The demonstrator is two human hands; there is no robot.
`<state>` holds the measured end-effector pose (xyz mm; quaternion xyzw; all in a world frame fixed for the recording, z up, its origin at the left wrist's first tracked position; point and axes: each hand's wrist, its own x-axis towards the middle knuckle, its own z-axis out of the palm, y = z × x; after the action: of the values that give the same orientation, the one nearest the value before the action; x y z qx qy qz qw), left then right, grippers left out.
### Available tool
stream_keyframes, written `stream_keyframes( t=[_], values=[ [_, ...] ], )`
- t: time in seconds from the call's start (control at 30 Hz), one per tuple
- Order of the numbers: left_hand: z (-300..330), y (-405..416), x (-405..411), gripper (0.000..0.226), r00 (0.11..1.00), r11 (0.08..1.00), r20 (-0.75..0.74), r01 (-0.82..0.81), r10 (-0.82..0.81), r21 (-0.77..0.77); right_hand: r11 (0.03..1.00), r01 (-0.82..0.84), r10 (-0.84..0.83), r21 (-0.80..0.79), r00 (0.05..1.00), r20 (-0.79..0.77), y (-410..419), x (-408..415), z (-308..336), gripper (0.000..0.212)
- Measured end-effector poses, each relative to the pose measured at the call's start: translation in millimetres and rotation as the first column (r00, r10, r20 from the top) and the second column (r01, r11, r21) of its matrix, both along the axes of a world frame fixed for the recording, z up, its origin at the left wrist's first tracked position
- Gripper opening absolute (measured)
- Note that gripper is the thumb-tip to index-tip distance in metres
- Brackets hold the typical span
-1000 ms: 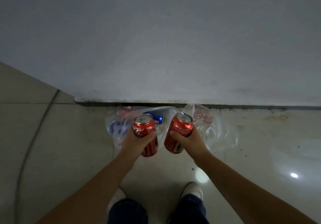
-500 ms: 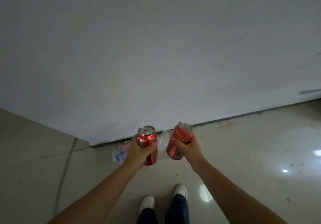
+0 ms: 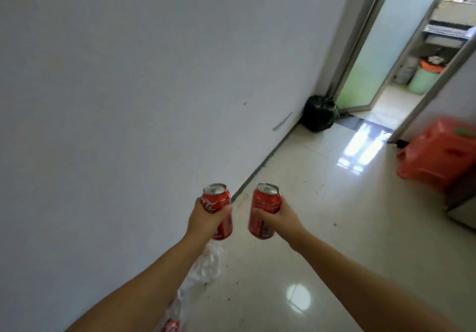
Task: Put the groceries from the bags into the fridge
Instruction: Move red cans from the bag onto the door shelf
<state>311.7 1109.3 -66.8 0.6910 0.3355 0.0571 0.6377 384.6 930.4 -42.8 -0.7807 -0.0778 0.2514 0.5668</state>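
My left hand (image 3: 206,219) grips an upright red cola can (image 3: 217,202) in front of me. My right hand (image 3: 279,217) grips a second red cola can (image 3: 265,209) just to its right, a small gap between the two. A clear plastic grocery bag (image 3: 203,272) lies on the floor by the wall below my left forearm, with another red can (image 3: 170,326) showing in it at the bottom edge. No fridge can be made out in view.
A white wall (image 3: 128,86) fills the left. A black rubbish bag (image 3: 319,113) sits in the corner beside an open doorway (image 3: 386,73). An orange plastic stool (image 3: 440,153) stands at the right on the glossy tiled floor (image 3: 322,202).
My view has swung up and to the right, from the bags at the wall's foot toward the doorway. Both hands still hold their cans, now raised away from the bags.
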Motion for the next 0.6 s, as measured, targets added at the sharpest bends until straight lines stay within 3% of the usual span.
stream_keyframes(
  t=[0.27, 0.6],
  values=[
    [36.8, -139.5, 59.3, 0.059, 0.914, 0.920, 0.113, 0.391, -0.390, 0.018, 0.915, 0.403, -0.401, 0.011, 0.909, 0.114, -165.2, -7.4, 39.3, 0.053],
    [70.0, -370.4, 25.3, 0.061, 0.706, 0.722, 0.178, 0.691, -0.685, 0.038, 0.772, 0.624, -0.636, 0.126, 0.754, 0.165, -382.2, -110.7, 71.6, 0.048]
  ],
)
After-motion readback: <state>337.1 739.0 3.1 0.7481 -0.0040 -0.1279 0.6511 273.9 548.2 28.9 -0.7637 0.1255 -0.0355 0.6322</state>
